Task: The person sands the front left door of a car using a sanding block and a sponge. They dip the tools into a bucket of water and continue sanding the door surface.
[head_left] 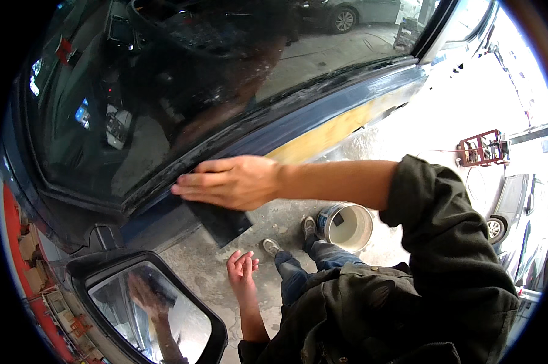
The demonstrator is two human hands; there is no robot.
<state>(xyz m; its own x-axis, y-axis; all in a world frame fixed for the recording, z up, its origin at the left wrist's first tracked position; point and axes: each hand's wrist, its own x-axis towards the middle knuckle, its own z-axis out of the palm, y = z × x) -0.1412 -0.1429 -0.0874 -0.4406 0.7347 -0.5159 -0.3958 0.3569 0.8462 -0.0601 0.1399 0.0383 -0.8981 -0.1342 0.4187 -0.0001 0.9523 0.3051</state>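
"Black flat rectangular sheet (pixel 225 225): how many, and where?"
"One, under the right hand (pixel 234 182), which holds it against the dark blue car door (pixel 307 124), fingers nearly straight and close together."
"And the left hand (pixel 243 267)?"
"Near the sheet's lower end, apart from it, half open with fingers loosely curled, gripping nothing."
"Containers?"
"One round whitish bucket (pixel 323 223), with pale contents and one small dark piece (pixel 339 217) inside."

Washed-out glare at right, reflections across window (pixel 183 103), fisheye-bent edges
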